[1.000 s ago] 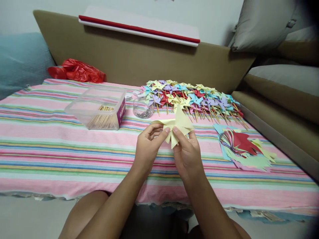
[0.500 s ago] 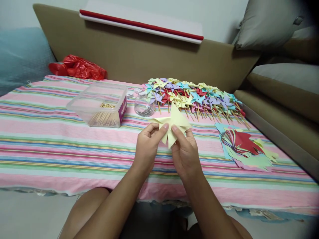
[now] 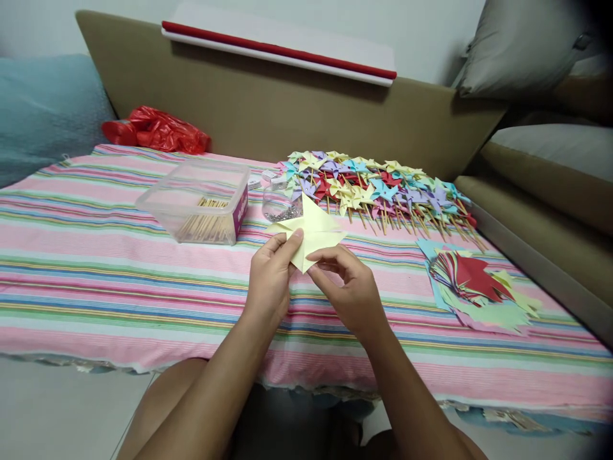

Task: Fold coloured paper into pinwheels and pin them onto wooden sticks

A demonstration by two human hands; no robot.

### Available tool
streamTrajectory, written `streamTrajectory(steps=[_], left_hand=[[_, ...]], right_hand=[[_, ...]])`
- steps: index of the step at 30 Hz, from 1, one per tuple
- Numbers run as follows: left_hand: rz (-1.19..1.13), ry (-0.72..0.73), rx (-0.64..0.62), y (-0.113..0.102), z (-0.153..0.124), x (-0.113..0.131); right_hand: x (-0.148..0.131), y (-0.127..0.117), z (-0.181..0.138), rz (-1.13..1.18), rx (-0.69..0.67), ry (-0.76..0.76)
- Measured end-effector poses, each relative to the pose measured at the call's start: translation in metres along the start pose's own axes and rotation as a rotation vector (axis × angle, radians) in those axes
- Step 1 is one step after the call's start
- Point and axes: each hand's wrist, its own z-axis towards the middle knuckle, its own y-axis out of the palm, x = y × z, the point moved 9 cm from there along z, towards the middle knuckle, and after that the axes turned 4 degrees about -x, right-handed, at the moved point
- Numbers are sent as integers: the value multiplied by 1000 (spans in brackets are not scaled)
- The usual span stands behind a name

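A pale yellow paper pinwheel piece (image 3: 313, 223), cut and partly folded into points, is held up over the striped cloth between both hands. My left hand (image 3: 271, 275) is closed on its left side, thumb on top and fingers underneath. At its lower point, my right hand (image 3: 347, 281) pinches the paper between thumb and fingers. Just beyond the paper stands a clear round tub (image 3: 278, 203) of small silvery pins, partly hidden by it. To the left is a clear plastic box (image 3: 191, 185) with wooden sticks (image 3: 205, 220) inside.
Many finished pinwheels (image 3: 383, 188) on sticks lie in a pile at the back right. Cut paper pieces (image 3: 479, 281) are stacked at the right. A red plastic bag (image 3: 167, 131) lies at the back left, before the brown backboard (image 3: 287, 108).
The paper has shifted left in both hands. My right hand has moved from its right side to pinch the lower point. My left thumb still presses on it.
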Motion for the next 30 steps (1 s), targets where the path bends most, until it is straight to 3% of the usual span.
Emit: streamTrajectory(steps=[10,21,30], left_hand=[[270,83,-36,5,-8,6],[329,79,-101,13,-12,4],[340,84,-95,11,-13,5]], right_hand=[[28,-14,-2,412,201,242],[33,-19,-7,435,366,286],[28,-20,-5,425,342,253]])
